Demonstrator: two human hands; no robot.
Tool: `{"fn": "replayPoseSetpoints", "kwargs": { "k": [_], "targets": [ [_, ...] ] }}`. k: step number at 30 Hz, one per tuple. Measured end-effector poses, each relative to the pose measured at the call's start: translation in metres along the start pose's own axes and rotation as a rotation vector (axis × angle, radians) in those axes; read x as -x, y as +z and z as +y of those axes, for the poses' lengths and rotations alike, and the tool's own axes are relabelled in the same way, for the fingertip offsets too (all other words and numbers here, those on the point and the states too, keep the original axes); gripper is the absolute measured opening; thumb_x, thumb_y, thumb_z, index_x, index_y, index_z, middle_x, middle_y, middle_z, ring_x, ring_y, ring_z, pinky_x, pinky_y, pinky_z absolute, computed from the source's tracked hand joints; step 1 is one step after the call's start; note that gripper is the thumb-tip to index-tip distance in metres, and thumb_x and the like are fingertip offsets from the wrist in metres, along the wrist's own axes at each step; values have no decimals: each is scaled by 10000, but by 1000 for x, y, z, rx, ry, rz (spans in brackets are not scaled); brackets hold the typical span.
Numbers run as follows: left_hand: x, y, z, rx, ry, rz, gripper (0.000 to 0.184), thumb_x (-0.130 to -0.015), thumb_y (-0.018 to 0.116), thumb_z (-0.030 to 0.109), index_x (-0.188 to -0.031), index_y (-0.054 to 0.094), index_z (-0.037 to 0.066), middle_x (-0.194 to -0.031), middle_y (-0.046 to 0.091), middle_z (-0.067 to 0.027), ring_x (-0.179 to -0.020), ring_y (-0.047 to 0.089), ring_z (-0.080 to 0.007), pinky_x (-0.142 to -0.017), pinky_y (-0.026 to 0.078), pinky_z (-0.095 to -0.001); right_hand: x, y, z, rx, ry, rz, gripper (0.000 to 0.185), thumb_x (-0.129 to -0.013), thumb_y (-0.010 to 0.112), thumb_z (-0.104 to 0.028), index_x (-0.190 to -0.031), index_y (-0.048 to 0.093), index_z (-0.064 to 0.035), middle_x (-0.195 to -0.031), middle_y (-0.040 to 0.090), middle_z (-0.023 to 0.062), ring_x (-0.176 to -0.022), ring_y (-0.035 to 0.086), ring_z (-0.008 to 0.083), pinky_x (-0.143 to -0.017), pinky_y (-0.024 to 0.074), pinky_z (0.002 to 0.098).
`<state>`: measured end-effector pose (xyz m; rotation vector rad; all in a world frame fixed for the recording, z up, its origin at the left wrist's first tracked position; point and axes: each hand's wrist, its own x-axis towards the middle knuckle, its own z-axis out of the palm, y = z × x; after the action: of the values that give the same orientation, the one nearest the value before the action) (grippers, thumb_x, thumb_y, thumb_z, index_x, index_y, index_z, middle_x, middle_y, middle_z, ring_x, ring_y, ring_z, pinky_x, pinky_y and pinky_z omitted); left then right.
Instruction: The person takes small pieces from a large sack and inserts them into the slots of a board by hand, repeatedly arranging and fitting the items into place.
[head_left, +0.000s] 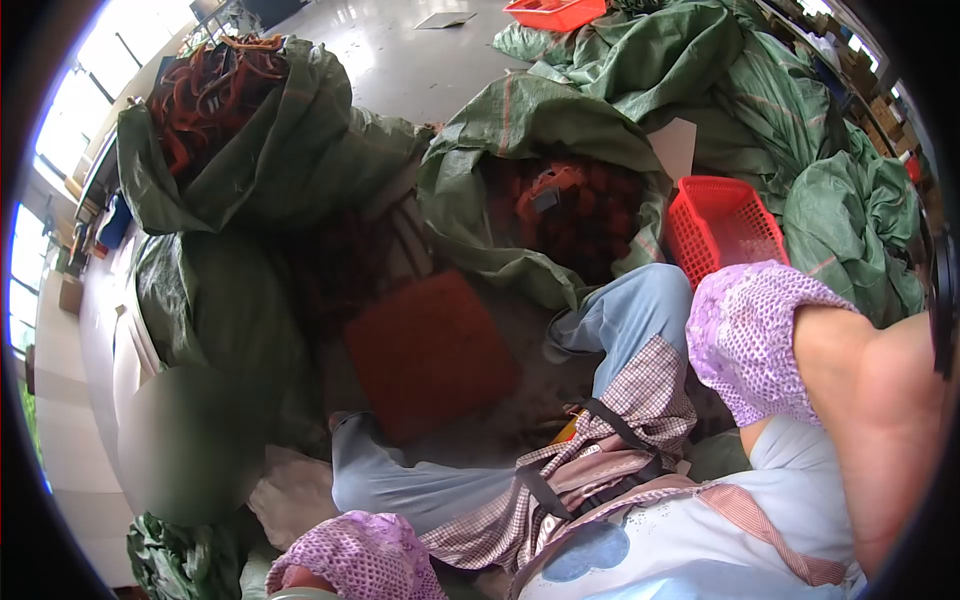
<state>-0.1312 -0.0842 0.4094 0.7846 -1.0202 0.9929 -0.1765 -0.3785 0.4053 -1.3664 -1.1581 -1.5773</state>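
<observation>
Neither of my hands shows. At the right, my bare arm bends near a purple lace sleeve cover, close to my light blue shirt. Another purple lace cover lies at the bottom edge, with a little skin beside it; the hand there is hidden. My legs in blue trousers are spread apart, with a checked apron across them. Beyond my knees, an open green sack holds dark red pieces. Between my legs and the sacks is a red square surface.
A red plastic basket stands right of the open sack. Another green sack at the upper left is full of reddish strips. Green sacking is heaped at the right, and a second red basket sits at the top. A blurred patch covers the lower left.
</observation>
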Motion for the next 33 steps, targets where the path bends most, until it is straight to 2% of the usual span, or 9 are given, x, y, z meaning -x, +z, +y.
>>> {"fn": "replayPoseSetpoints", "kwargs": {
  "k": [33],
  "targets": [
    [1, 17, 1, -6, 5, 4, 243, -832, 495, 327, -1067, 444, 290, -1129, 416, -6, -1036, 406, -204, -874, 347, -405, -14, -45, -37, 107, -35, -5, 549, -761, 536, -461, -1125, 398, -74, -1056, 516, 113, -947, 507, 196, -834, 408, 351]
  ]
}}
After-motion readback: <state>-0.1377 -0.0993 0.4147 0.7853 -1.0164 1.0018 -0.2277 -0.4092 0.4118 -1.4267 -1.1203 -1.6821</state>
